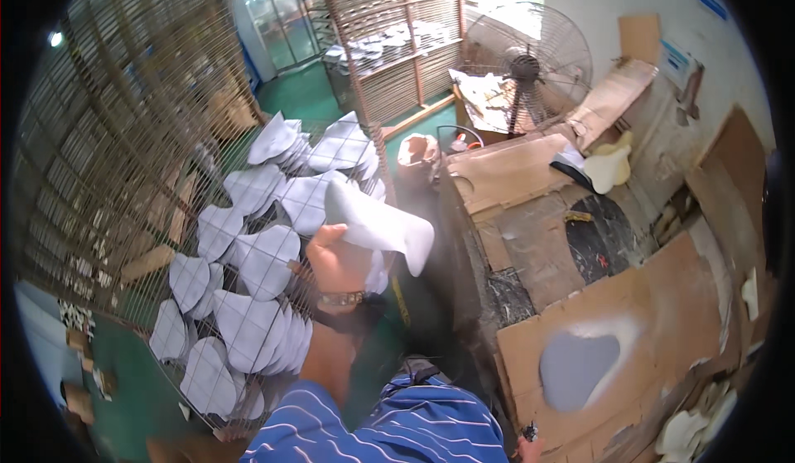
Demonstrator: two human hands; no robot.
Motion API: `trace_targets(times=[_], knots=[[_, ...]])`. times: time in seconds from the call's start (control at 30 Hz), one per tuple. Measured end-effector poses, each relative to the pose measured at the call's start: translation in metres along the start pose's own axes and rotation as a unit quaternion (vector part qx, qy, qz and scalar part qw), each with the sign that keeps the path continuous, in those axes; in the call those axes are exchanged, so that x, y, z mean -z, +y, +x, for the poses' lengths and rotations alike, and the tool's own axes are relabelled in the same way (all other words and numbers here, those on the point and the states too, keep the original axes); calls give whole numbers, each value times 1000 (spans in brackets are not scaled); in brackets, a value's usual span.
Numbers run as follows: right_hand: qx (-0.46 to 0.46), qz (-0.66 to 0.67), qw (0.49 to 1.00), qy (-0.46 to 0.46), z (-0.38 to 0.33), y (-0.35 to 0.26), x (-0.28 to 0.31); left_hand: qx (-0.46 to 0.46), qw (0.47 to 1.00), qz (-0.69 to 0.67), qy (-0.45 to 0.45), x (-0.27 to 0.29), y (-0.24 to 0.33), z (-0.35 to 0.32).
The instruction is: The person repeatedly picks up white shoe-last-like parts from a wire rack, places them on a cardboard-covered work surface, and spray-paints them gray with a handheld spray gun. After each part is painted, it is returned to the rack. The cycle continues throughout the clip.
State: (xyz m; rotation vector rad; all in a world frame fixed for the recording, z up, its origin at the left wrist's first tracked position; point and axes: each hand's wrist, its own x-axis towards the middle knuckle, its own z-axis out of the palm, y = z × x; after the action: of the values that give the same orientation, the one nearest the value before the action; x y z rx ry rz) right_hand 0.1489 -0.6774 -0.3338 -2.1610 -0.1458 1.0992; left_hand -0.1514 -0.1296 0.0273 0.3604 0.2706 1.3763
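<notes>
My left hand (335,258), with a watch on the wrist, is raised over a wire rack shelf (157,239) and grips a white, curved flat piece (383,224) by one end. The piece sticks out to the right, past the rack's edge. Several similar white pieces (248,322) lie overlapping on the mesh below and to the left of the hand. Only a sliver of my right hand (530,450) shows at the lower edge beside a small dark tip; its grip cannot be made out.
Right of me is a bench covered in cardboard sheets (654,297), one bearing a grey sprayed outline (575,368). A standing fan (526,65) and a second rack (406,49) stand behind. More white pieces (609,165) lie on the far bench.
</notes>
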Motion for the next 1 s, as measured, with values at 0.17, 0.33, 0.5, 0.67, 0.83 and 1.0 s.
trace_targets(times=[0.17, 0.33, 0.5, 0.67, 0.83, 1.0], knots=[[-6, -25, 997, -76, -69, -115, -10, -80, 996, 33, 26, 30, 73, 30], [24, -134, 985, -102, -72, -170, -43, -127, 988, 66, 51, 60, 130, 97], [77, -204, 968, -121, -63, -199, -63, -153, 982, 100, 43, 110, 231, 186], [64, -177, 975, -121, -53, -206, -78, -281, 945, 133, 98, 135, 341, 259], [109, -200, 965, -126, -47, -210, -93, -312, 881, 181, 306, 253, 375, 271], [164, -227, 952, -127, -47, -198, -100, -169, 759, 279, 564, 384, 355, 276]])
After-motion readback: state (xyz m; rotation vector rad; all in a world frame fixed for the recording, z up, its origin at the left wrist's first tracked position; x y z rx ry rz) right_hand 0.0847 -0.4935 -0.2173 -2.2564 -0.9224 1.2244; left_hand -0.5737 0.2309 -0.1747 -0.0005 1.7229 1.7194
